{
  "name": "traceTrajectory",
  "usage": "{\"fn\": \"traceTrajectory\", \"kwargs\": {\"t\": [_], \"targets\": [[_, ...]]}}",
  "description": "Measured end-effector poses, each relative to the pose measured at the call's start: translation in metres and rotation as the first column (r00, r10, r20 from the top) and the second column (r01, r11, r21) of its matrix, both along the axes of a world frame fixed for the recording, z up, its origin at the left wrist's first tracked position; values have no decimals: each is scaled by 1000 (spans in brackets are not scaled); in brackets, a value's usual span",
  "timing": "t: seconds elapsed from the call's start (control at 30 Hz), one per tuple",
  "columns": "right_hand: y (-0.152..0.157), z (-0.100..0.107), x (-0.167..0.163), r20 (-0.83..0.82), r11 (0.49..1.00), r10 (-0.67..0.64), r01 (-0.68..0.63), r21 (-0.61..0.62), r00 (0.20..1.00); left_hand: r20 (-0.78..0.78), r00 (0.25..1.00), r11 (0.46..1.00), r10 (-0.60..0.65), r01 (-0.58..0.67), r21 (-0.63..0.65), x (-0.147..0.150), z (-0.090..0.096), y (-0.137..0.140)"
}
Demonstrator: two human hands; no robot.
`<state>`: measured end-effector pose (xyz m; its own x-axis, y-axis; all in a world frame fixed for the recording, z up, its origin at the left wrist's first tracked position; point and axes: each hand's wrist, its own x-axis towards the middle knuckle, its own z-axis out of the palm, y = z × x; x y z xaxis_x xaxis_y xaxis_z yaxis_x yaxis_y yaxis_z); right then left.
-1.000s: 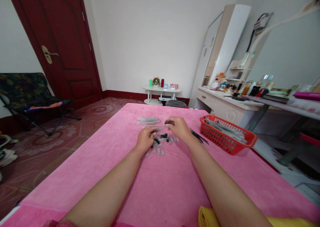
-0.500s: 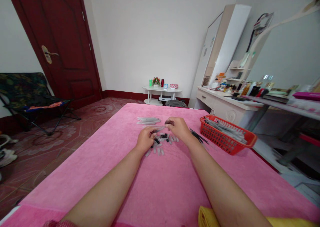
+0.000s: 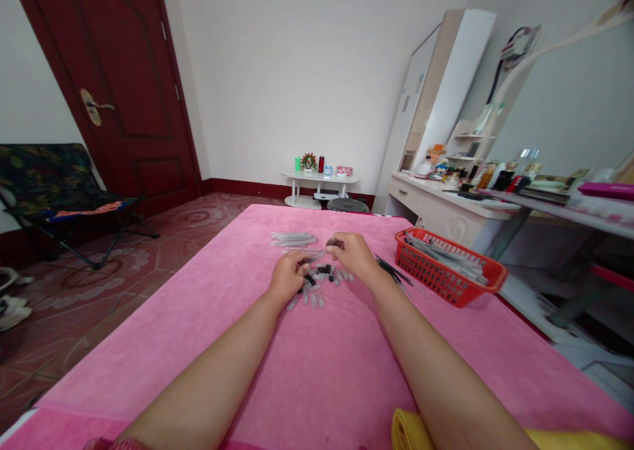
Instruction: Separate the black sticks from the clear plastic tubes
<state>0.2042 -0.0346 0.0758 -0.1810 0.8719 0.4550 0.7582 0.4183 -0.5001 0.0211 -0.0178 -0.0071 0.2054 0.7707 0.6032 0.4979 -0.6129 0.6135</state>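
Observation:
My left hand is closed, thumb and fingers pinched on one end of a thin translucent grey pen barrel. The other end is in the fingers of my right hand, also closed, so the barrel spans both hands just above the cloth. Below them lie several short clear pen caps and small black pieces, partly hidden by my left fingers. Beyond my left hand is a row of grey pen barrels. Thin black rods lie right of my right wrist.
A red plastic basket filled with grey pen barrels stands on the right of the pink cloth covering the table. A folded yellow cloth lies at the near edge, by my right forearm. A dressing table stands farther right.

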Motion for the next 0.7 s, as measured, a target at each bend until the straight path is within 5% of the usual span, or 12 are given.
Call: {"fn": "traceTrajectory", "kwargs": {"t": [0.7], "targets": [[-3,2,-1,70,999,-42,42,-7,997,-6,1000,1000,-9,9,-7,0,-2,1]]}}
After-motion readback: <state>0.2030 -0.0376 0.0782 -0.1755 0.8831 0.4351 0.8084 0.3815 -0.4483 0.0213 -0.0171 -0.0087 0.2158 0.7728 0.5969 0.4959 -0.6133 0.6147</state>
